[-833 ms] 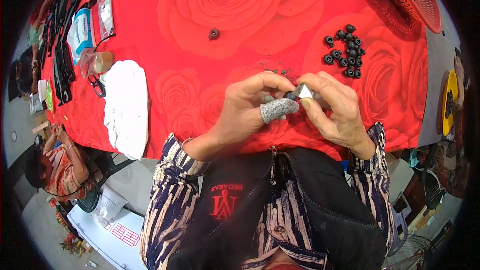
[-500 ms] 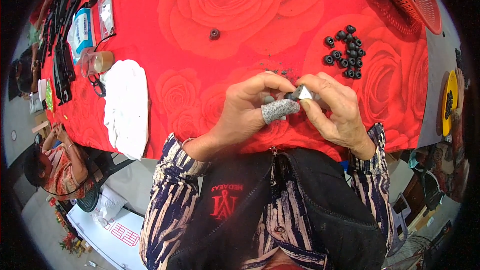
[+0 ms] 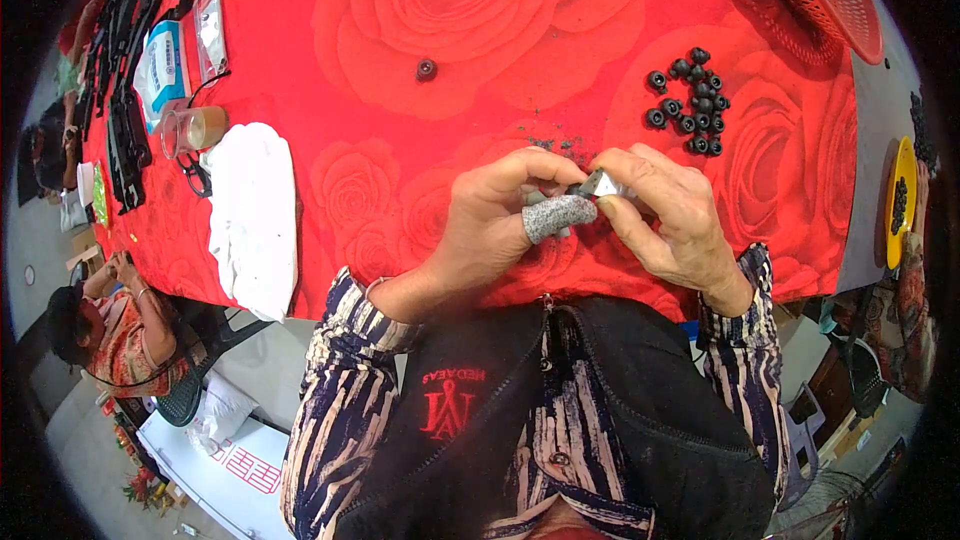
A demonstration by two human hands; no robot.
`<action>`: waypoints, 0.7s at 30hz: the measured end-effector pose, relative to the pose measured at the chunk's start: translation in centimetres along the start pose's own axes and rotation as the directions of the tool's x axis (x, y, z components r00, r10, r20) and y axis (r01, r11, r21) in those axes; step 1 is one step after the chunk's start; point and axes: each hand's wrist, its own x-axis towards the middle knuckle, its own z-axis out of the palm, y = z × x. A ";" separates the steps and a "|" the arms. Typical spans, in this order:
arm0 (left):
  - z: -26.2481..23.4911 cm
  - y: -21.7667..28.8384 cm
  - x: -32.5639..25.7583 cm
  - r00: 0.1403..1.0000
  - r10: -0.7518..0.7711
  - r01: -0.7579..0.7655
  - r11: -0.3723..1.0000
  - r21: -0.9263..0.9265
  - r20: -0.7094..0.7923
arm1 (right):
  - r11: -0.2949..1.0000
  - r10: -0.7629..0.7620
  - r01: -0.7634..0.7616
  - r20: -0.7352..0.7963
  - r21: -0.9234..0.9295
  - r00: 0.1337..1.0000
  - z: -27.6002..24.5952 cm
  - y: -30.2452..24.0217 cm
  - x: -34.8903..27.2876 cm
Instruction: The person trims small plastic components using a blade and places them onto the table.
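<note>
My left hand (image 3: 485,208) is closed in a pinch on a small black part (image 3: 579,191), mostly hidden by the fingers. A grey knitted finger sleeve (image 3: 556,219) covers its thumb. My right hand (image 3: 672,208) grips a small shiny metal blade (image 3: 607,185) between thumb and fingers, up against the black part. Just beyond the fingertips, black crumbs (image 3: 566,145) are scattered on the red rose-patterned cloth (image 3: 400,170). A cluster of small round black parts (image 3: 686,124) lies beyond my right hand. One more black part (image 3: 427,69) sits alone further off.
A red plastic basket (image 3: 835,0) stands at the far right. White cloth (image 3: 252,225), a clear cup of brown liquid (image 3: 195,128), a blue-and-white packet (image 3: 160,75) and long black strips (image 3: 125,130) lie on the left. A yellow tray (image 3: 901,205) is off to the right; a person (image 3: 115,325) sits at left.
The metal blade has tilted slightly against the black part, and my left fingers have shifted a little. Both hands stay in nearly the same place.
</note>
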 end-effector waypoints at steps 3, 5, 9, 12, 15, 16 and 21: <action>-0.1 0.0 0.0 1.000 0.001 -0.001 1.000 0.005 -0.007 | 1.000 -0.010 0.010 0.022 0.014 1.000 -0.3 0.2 -0.1; -0.1 0.1 -0.1 1.000 -0.009 0.009 1.000 0.019 -0.004 | 1.000 -0.010 0.009 0.048 0.024 0.999 -0.3 0.2 -0.1; -0.3 -0.3 0.1 0.998 0.062 -0.063 0.998 -0.031 -0.016 | 0.996 0.029 -0.033 0.053 0.077 0.998 -0.1 -0.9 -0.2; -0.3 -0.2 0.1 0.997 0.080 -0.080 0.992 -0.094 -0.002 | 0.992 0.062 -0.059 -0.026 0.112 0.998 -0.1 -1.1 -0.2; 0.0 -0.6 0.1 1.000 -0.025 0.025 0.973 -0.229 0.004 | 0.995 -0.081 0.085 -0.086 0.047 0.993 0.3 -0.5 -0.3; 0.0 -0.8 0.1 0.998 -0.063 0.064 0.953 -0.297 0.014 | 0.984 -0.177 0.177 -0.066 0.004 0.982 0.5 -0.2 -0.4; -0.4 -1.1 0.4 0.983 -0.129 0.173 0.873 -0.457 0.128 | 0.967 -0.250 0.244 -0.079 -0.079 0.965 1.1 0.3 -0.4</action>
